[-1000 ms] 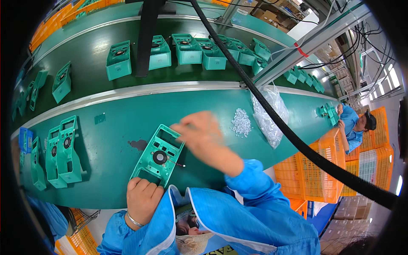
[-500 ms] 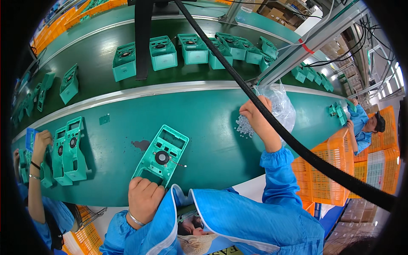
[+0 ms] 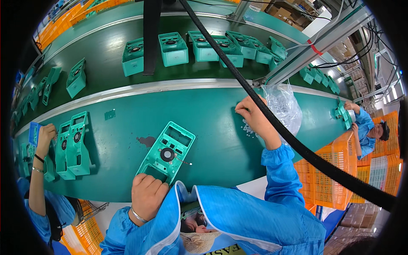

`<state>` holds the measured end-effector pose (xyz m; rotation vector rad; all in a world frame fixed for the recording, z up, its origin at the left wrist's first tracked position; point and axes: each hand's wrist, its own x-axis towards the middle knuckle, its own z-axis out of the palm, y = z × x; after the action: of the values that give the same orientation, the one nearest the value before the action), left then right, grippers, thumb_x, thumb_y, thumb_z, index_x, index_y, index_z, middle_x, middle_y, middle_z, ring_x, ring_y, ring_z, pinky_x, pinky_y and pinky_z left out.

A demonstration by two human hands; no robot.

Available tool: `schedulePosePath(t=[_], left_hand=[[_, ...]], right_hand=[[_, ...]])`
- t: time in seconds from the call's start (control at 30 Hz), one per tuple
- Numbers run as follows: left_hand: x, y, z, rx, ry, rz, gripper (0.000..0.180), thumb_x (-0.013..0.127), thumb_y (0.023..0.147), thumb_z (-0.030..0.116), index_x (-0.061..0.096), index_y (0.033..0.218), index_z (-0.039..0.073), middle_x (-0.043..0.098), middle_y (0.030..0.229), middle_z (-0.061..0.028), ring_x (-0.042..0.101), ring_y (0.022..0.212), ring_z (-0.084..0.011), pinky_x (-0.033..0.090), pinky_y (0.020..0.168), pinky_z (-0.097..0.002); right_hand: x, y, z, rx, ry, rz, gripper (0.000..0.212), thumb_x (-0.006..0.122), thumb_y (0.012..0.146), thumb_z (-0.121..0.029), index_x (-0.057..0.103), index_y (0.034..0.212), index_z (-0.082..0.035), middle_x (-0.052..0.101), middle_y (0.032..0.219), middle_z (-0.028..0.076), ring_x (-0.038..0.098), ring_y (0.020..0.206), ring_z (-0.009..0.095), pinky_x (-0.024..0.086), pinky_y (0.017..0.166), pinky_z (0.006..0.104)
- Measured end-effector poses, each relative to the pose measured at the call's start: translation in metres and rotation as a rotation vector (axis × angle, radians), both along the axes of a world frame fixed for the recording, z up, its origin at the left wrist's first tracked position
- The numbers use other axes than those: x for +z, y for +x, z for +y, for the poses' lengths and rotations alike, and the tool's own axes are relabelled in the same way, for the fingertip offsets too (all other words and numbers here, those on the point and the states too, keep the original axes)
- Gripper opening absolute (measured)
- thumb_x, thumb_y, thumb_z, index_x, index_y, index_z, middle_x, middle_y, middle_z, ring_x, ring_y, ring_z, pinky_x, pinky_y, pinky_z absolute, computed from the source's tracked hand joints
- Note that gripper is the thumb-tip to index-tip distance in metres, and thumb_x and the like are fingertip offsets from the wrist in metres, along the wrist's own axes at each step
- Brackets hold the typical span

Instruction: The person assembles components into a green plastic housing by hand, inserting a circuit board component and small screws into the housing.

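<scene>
While the left hand [image 3: 148, 196] stays clamped on the near end of the green fan housing [image 3: 158, 161] stretching ahead of it, steadying it alone, the right hand [image 3: 255, 120] has shifted leftward by small translucent pieces [image 3: 247, 127], fingertips together, contents unclear.

Brown cartons [image 3: 284, 14] sit beyond a metal post [image 3: 329, 38]

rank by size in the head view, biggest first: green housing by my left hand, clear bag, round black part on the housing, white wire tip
1. Green housing and clear bag: look alike, both partly covered, so unranked
2. Round black part
3. White wire tip
</scene>
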<state>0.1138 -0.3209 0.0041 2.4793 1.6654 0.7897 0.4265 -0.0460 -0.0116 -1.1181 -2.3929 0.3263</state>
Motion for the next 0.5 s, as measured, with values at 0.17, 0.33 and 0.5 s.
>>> schedulePosePath(t=[0.17,0.33,0.5], left_hand=[[0.0009,-0.0011,-0.0001,-0.001,-0.001,0.002,0.016,0.066,0.073,0.015,0.066,0.087,0.007,0.056,0.075,-0.004,0.058,0.074,-0.0229,0.046,0.081,-0.0405],[-0.0002,-0.003,-0.0008,-0.006,-0.013,0.01,0.015,0.065,0.074,0.015,0.065,0.087,0.008,0.055,0.076,-0.004,0.057,0.076,-0.0232,0.045,0.082,-0.041],[0.0001,-0.0023,-0.0026,-0.004,-0.024,0.011,0.015,0.065,0.075,0.015,0.065,0.088,0.008,0.054,0.077,-0.0041,0.057,0.078,-0.0233,0.045,0.083,-0.0411]], right_hand=[[-0.0043,0.0023,-0.0008,-0.053,0.088,0.011,0.004,0.08,0.08,-0.011,0.076,0.082,-0.012,0.069,0.084,-0.001,0.06,0.098,0.025,0.04,0.096,0.0413],[-0.0004,0.0002,-0.0054,-0.05,0.172,0.001,0.007,0.081,0.077,-0.011,0.076,0.082,-0.013,0.068,0.084,-0.001,0.061,0.096,0.025,0.04,0.096,0.0412],[0.0014,-0.0058,-0.0093,0.009,0.282,-0.039,0.01,0.082,0.074,-0.009,0.075,0.08,-0.013,0.067,0.084,-0.001,0.062,0.098,0.024,0.041,0.096,0.0429]])
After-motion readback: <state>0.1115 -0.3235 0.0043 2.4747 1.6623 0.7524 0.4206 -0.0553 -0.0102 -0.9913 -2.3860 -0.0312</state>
